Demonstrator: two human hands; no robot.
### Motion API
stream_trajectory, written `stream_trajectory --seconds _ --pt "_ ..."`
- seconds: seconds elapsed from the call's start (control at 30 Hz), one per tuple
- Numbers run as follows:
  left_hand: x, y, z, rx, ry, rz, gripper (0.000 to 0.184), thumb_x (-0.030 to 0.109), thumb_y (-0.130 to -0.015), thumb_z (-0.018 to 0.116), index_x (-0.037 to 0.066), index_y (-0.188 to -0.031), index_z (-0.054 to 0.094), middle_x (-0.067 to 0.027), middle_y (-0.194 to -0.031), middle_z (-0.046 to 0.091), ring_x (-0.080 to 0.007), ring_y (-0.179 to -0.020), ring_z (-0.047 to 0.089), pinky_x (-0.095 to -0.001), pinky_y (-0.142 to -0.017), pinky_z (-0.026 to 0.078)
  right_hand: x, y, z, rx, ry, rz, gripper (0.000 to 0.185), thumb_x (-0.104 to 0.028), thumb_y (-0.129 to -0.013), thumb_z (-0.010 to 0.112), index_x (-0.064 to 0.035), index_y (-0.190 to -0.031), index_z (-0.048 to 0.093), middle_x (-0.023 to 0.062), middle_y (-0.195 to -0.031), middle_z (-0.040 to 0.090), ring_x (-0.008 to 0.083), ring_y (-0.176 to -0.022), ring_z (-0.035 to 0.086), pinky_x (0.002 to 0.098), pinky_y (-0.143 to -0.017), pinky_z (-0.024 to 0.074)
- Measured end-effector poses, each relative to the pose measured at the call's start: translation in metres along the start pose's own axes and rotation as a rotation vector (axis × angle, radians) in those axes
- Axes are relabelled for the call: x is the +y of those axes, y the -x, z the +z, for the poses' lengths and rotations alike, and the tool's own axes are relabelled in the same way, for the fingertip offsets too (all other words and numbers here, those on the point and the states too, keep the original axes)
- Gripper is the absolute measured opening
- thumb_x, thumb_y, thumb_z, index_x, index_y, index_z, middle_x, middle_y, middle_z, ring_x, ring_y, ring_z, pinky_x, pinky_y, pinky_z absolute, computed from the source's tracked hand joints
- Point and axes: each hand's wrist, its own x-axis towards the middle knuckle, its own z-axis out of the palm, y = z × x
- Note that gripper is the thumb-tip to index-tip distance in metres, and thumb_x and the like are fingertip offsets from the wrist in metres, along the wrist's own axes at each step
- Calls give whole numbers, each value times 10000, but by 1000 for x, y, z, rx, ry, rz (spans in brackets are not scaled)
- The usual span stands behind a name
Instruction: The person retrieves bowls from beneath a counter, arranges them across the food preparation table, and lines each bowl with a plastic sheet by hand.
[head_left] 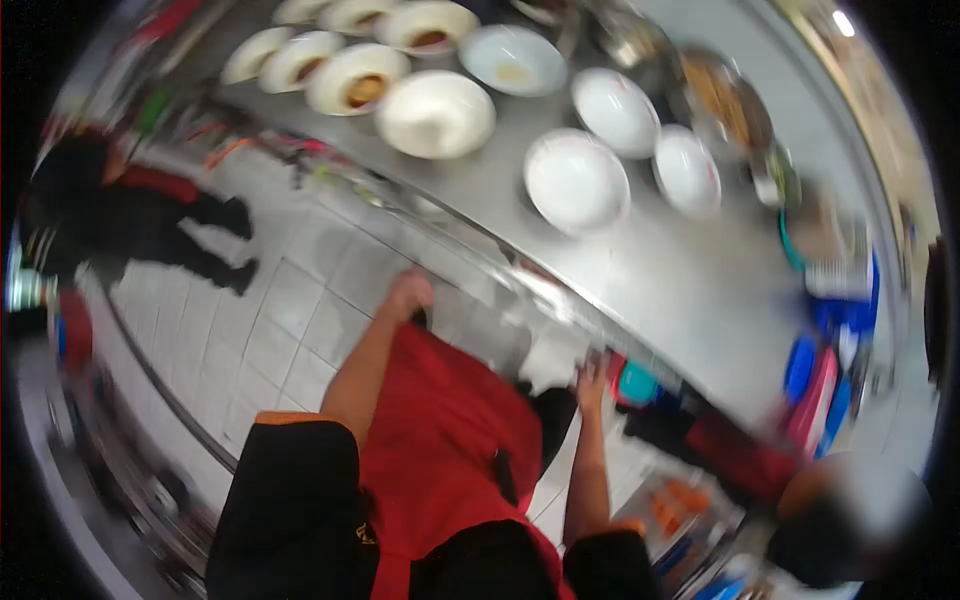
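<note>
My left hand (pixel 409 293) hangs beside the upper edge of the red apron (pixel 440 430), over the tiled floor. Its fingers look curled, but blur hides whether anything is in them. My right hand (pixel 592 377) is low by the counter's front edge, with its fingers apart and nothing visible in them. It is close to a teal and red item (pixel 636 384). Both hands are below the steel counter (pixel 660 270), where white bowls (pixel 577 181) stand. Several bowls farther left, such as one pale bowl (pixel 358 80), have brown contents.
A person in dark clothes (pixel 120 205) stands on the left. Another person (pixel 850 515), partly blurred, is at the lower right. Blue and pink items (pixel 815 385) lie at the counter's right end. A metal pan (pixel 725 100) with brown food is at the back.
</note>
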Motion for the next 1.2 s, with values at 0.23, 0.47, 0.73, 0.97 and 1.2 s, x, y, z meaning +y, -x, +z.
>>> stream_trajectory --seconds 0.23,0.47,0.73,0.97,1.2 --pt "92 -96 47 324 256 203 474 422 -912 456 99 -1253 392 -116 -1074 532 -234 -1018 538 -390 -867 455 17 -100 50 410 -244 -160 690 -30 -782 601 -46 -1384 264 181 -1179 451 232 -845 575 314 -618 497" --pt "81 -210 -32 -496 275 605 380 345 -922 471 64 -1178 461 -82 -1060 555 -233 -1050 532 -407 -937 434 85 -165 67 687 37 -724 577 -23 -780 603 -40 -1319 395 145 -1054 529 177 -792 536 299 -709 459" --pt "61 -182 15 -208 310 741 462 307 -905 532 57 -1270 398 -127 -1216 478 -285 -1125 484 -445 -1025 377 75 -164 60 993 599 -894 376 -198 -814 650 17 -1111 570 259 -1029 556 386 -906 566 415 -813 458" --pt "70 -175 13 -213 427 793 427 294 -825 677 87 -1106 430 -58 -1091 520 -202 -1004 540 -378 -849 473 32 -115 75 1167 698 -756 418 -227 -797 690 28 -1109 577 199 -985 585 326 -874 556 387 -734 448" --pt "67 -167 9 -212 436 740 346 237 -903 576 57 -1155 421 -82 -1147 515 -199 -1012 555 -372 -852 491 -68 -40 280 536 730 -1508 287 -19 -723 667 -25 -1006 624 135 -984 567 255 -896 549 324 -774 436"
